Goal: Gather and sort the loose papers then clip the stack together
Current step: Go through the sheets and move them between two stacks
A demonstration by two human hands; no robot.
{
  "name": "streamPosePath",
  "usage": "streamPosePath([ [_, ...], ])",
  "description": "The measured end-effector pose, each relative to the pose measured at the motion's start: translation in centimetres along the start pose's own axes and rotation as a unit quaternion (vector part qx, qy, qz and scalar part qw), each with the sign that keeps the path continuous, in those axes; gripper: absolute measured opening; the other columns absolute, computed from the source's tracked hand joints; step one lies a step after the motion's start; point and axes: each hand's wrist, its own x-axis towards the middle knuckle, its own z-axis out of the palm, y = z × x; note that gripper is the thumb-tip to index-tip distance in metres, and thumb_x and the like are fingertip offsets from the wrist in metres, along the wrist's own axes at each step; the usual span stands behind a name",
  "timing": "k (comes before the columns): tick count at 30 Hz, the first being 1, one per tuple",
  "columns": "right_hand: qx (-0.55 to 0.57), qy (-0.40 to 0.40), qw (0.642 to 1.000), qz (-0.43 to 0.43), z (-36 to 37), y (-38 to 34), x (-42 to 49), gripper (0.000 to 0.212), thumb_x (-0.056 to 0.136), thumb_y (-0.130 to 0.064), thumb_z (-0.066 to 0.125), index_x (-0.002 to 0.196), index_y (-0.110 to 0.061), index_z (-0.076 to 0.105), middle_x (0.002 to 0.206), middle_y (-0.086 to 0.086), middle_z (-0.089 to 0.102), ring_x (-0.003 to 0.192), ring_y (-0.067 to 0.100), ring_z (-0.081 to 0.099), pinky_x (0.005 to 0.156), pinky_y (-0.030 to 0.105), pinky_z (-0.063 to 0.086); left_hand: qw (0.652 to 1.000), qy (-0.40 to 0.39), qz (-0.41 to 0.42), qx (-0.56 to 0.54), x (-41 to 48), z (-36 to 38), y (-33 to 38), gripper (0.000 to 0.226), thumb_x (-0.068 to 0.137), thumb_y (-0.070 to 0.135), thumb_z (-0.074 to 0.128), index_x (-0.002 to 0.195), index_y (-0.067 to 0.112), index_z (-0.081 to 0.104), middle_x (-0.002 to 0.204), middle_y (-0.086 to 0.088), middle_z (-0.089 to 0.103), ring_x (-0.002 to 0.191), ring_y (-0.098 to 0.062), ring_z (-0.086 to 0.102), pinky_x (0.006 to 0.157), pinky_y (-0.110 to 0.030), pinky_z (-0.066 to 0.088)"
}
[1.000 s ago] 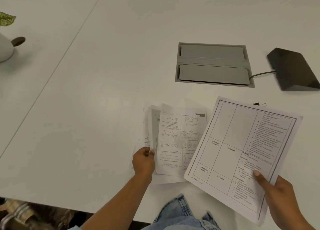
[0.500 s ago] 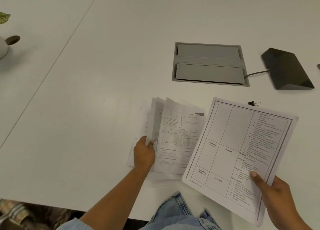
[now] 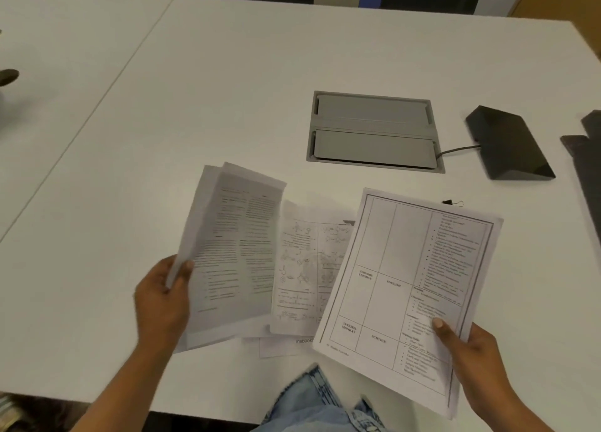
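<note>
My left hand (image 3: pixel 162 296) pinches the left edge of a two-column text page (image 3: pixel 234 253) with another sheet behind it, both lifted off the white table (image 3: pixel 201 90). A diagram sheet (image 3: pixel 305 269) lies flat on the table between my hands, with more paper edges showing beneath it. My right hand (image 3: pixel 478 357) holds a timetable sheet (image 3: pixel 400 275) by its lower right corner, tilted above the table. A small black binder clip (image 3: pixel 450 202) rests on the table just beyond that sheet's top edge.
A grey cable hatch (image 3: pixel 374 132) is set into the table beyond the papers. A black wedge-shaped box (image 3: pixel 509 149) with a cable sits to its right, and dark flat objects (image 3: pixel 588 158) lie at the right edge. The table's near edge runs just under my hands.
My left hand has lifted the text pages up and to the left, uncovering the diagram sheet. My right hand still holds the timetable sheet in about the same place.
</note>
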Motion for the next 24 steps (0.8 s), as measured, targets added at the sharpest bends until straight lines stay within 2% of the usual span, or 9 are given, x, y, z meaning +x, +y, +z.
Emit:
streamPosePath([
  [3, -0.001, -0.011, 1.000, 0.003, 0.4, 0.0, 0.2, 0.024, 0.090, -0.015, 0.064, 0.112, -0.006, 0.067, 0.100, 0.009, 0.076, 0.091, 0.028, 0.072, 0.077, 0.037, 0.055, 1.000, 0.022, 0.006, -0.018, 0.3, -2.3, 1.2, 0.016, 0.097, 0.012, 0.058, 0.109, 0.008, 0.067, 0.098, -0.008, 0.065, 0.087, -0.025, 0.058, 0.063, -0.017, 0.044],
  [7, 0.005, -0.029, 1.000, 0.004, 1.2, -0.4, 0.1, 0.022, 0.089, -0.014, 0.065, 0.110, -0.009, 0.067, 0.098, 0.007, 0.077, 0.087, 0.026, 0.074, 0.073, 0.037, 0.058, 0.998, 0.013, 0.000, -0.068, -0.1, -3.4, 2.8, 0.013, 0.099, 0.016, 0.054, 0.106, 0.016, 0.065, 0.095, -0.003, 0.066, 0.079, -0.017, 0.062, 0.070, -0.022, 0.045],
  [9, 0.005, -0.036, 0.999, 0.003, 1.8, -0.5, 0.1, 0.020, 0.089, -0.014, 0.065, 0.109, -0.010, 0.068, 0.096, 0.007, 0.077, 0.085, 0.026, 0.074, 0.074, 0.038, 0.059, 0.993, -0.014, -0.016, -0.113, -0.7, -3.2, 3.7, 0.015, 0.100, 0.016, 0.053, 0.100, 0.021, 0.067, 0.093, 0.002, 0.068, 0.079, -0.011, 0.064, 0.071, -0.024, 0.049],
  [11, 0.006, -0.048, 0.999, -0.003, 2.3, -0.7, 0.1, 0.019, 0.089, -0.014, 0.065, 0.107, -0.010, 0.069, 0.095, 0.007, 0.078, 0.084, 0.025, 0.075, 0.076, 0.039, 0.059, 0.986, -0.060, -0.033, -0.149, -1.6, -2.3, 4.6, 0.020, 0.099, 0.015, 0.053, 0.093, 0.024, 0.069, 0.089, 0.006, 0.075, 0.076, -0.013, 0.069, 0.067, -0.026, 0.057],
  [14, 0.011, -0.077, 0.997, -0.006, 3.4, -1.3, -0.2, 0.019, 0.088, -0.017, 0.065, 0.103, -0.006, 0.071, 0.092, 0.009, 0.078, 0.085, 0.028, 0.075, 0.077, 0.041, 0.060, 0.976, -0.135, -0.028, -0.168, -3.4, 0.0, 5.5, 0.019, 0.099, 0.012, 0.052, 0.107, 0.022, 0.066, 0.094, 0.012, 0.078, 0.077, -0.005, 0.073, 0.068, -0.021, 0.060],
  [16, 0.003, -0.100, 0.995, -0.009, 4.2, -1.9, -0.4, 0.017, 0.090, -0.017, 0.065, 0.099, -0.004, 0.072, 0.090, 0.011, 0.078, 0.084, 0.030, 0.075, 0.074, 0.041, 0.061, 0.970, -0.174, -0.031, -0.164, -4.5, 1.7, 5.8, 0.021, 0.098, 0.015, 0.052, 0.116, 0.024, 0.058, 0.091, 0.010, 0.078, 0.079, -0.008, 0.075, 0.068, -0.025, 0.060],
  [19, 0.010, -0.126, 0.992, 0.000, 4.8, -2.9, -0.3, 0.013, 0.092, -0.002, 0.060, 0.094, 0.002, 0.073, 0.087, 0.019, 0.076, 0.080, 0.037, 0.074, 0.068, 0.044, 0.061, 0.956, -0.233, -0.051, -0.171, -6.1, 3.5, 6.7, 0.010, 0.099, 0.018, 0.051, 0.104, 0.022, 0.059, 0.090, 0.003, 0.079, 0.079, -0.015, 0.076, 0.064, -0.025, 0.060],
  [21, 0.013, -0.144, 0.990, -0.002, 5.0, -3.5, -0.4, 0.014, 0.092, 0.000, 0.059, 0.093, 0.000, 0.073, 0.086, 0.020, 0.075, 0.077, 0.036, 0.073, 0.064, 0.042, 0.060, 0.952, -0.254, -0.052, -0.161, -6.6, 4.4, 7.0, 0.015, 0.100, 0.019, 0.049, 0.100, 0.016, 0.063, 0.094, 0.001, 0.078, 0.081, -0.019, 0.076, 0.066, -0.028, 0.061],
  [24, 0.006, -0.154, 0.988, -0.014, 5.3, -4.3, -0.4, 0.011, 0.088, -0.003, 0.067, 0.094, -0.004, 0.075, 0.088, 0.018, 0.076, 0.080, 0.036, 0.074, 0.064, 0.042, 0.060, 0.958, -0.235, -0.061, -0.151, -6.8, 5.1, 7.2, 0.021, 0.101, 0.023, 0.048, 0.096, 0.018, 0.068, 0.092, 0.005, 0.078, 0.080, -0.017, 0.075, 0.066, -0.028, 0.060],
])
